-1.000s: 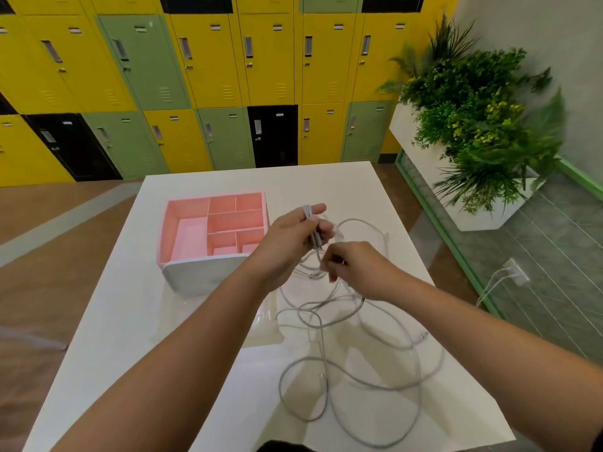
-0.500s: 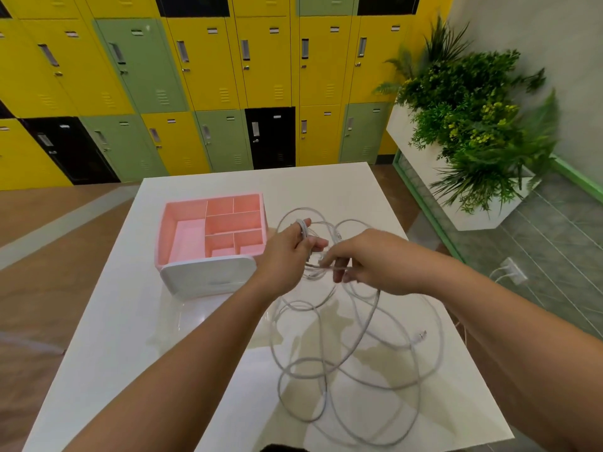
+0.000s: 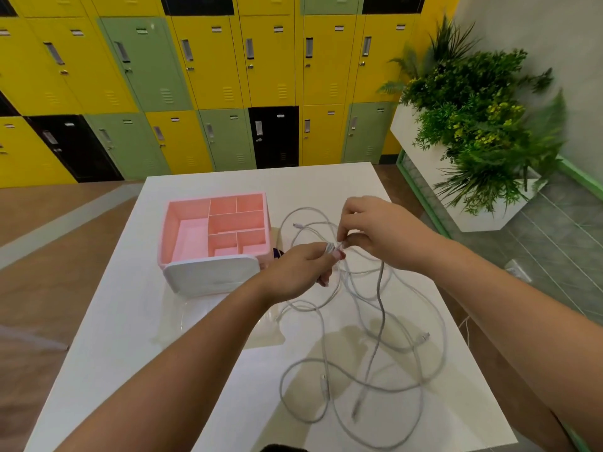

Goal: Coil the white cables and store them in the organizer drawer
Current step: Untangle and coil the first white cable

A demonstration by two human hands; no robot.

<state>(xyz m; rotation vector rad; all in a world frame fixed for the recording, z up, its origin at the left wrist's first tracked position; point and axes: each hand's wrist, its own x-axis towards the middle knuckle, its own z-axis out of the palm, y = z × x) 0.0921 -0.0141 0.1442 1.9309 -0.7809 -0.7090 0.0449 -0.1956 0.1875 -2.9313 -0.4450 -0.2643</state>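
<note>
- A person's left hand (image 3: 300, 269) grips a small bunch of gathered strands of the white cables (image 3: 381, 288) above the white table (image 3: 130, 321).
- The right hand (image 3: 381, 233), just right of it, pinches a strand at the left fingertips.
- One loop arcs beyond the hands; the rest hangs from them and sprawls in loose loops toward the table's near right edge.
- The pink organizer (image 3: 164, 230) stands just left of the left hand.
</note>
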